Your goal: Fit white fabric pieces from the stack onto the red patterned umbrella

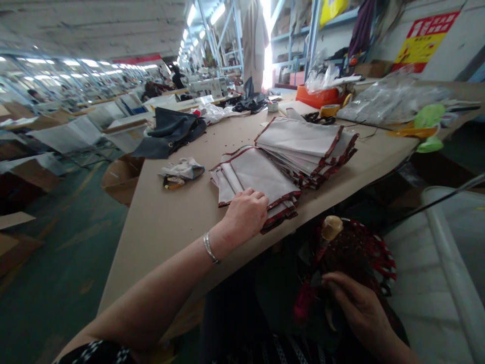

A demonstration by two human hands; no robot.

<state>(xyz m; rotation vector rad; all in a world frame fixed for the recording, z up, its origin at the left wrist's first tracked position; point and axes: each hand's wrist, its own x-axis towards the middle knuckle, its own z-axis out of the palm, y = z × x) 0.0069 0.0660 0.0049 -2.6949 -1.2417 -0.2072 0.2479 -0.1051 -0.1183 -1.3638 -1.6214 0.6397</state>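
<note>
Firstly, writing: a red-and-yellow poster (424, 43) is hanging on the far right wall, its characters showing too small to read.
Left hand: the left hand (246, 215) is resting on the near stack (257, 174) of white, red-trimmed cloth pieces, fingers lightly bent, lying on top and closing on nothing visible.
Right hand: the right hand (359, 303) is sitting below the near edge, fingers curling shut on a dark red cloth (356, 250) in the lap.
Edges: the near stack is lying right at the near edge of the counter (182, 217); a second stack (306, 146) is lying just beyond it, to the right.
Open room: bare counter is stretching left of the left hand; a dark garment (170, 131) is lying far left.
</note>
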